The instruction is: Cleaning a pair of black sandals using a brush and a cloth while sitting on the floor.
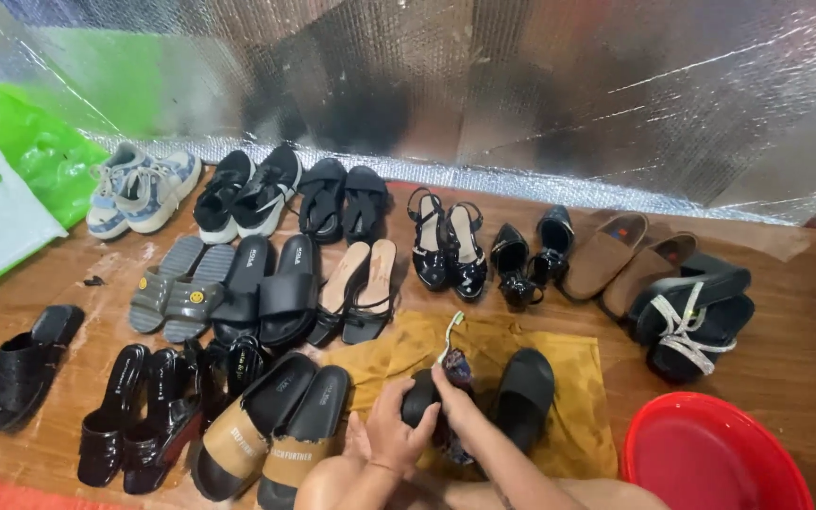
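My left hand [391,427] grips a black slide sandal [418,395] from the left and holds it just above a mustard-yellow cloth [573,378]. My right hand [452,389] rests against the sandal's right side and holds a small brush [452,332] whose light handle points up. A dark rag [460,364] seems bunched at that hand. The matching black slide [524,395] lies on the cloth just to the right.
Rows of shoes cover the wooden floor [786,368]: tan-strapped slides [271,434], black heels [446,241], brown loafers [616,253], sneakers [139,187]. A red basin [710,458] sits at lower right. A green bag [40,151] and a silver foil wall [521,85] stand behind.
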